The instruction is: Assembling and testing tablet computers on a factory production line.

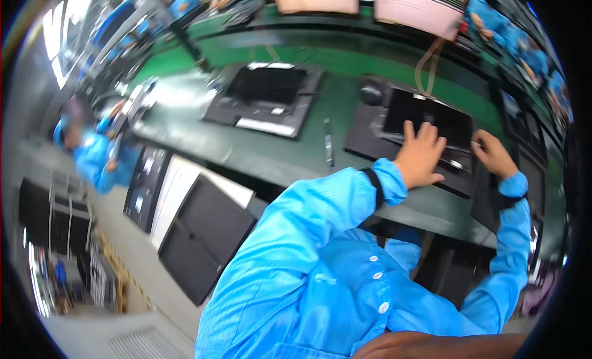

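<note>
A black flat screen panel (453,119) lies on a dark foam pad (364,134) on the green workbench, in front of me to the right. My left hand (421,154) rests over the panel's lower left part with fingers spread. At the panel's right edge is my right hand (493,153), its fingers curled and thumb drawn in. Whatever sits between those fingertips, if anything, cannot be made out. A small white tag (456,164) shows near the panel's lower edge. On the pad's upper left stands a round black object (371,92).
Left of me, a second black panel (268,86) lies on another pad. A thin pen-like tool (328,143) lies between the pads. Black trays (206,229) jut out below the bench edge. Monitors (419,12) stand behind. A co-worker in blue (98,152) works at far left.
</note>
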A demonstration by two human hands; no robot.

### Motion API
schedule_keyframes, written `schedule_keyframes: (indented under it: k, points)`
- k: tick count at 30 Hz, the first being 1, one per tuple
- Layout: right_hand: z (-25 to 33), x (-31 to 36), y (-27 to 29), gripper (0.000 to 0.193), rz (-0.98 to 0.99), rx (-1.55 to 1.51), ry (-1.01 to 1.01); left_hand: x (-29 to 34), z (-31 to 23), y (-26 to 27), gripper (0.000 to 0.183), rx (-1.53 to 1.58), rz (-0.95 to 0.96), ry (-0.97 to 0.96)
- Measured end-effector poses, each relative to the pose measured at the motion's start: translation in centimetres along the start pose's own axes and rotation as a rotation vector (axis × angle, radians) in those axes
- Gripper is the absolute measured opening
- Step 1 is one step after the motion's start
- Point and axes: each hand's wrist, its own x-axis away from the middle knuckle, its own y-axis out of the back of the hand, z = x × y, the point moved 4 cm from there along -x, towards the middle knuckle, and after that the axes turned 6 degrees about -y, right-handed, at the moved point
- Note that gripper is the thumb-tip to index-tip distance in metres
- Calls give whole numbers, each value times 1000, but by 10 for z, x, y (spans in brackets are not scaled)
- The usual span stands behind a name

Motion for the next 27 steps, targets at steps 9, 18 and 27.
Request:
schedule_keyframes:
  k: [9, 18, 27]
  points:
    - [97, 11, 74, 57, -395, 52, 228, 62, 1, 142, 35, 90, -594, -20]
    - [159, 46, -81, 37, -139, -116, 231, 448, 26, 289, 40, 779, -1332, 1056]
    - [142, 66, -93, 30, -184, -30, 106, 661, 94, 200, 54, 599, -657, 1559]
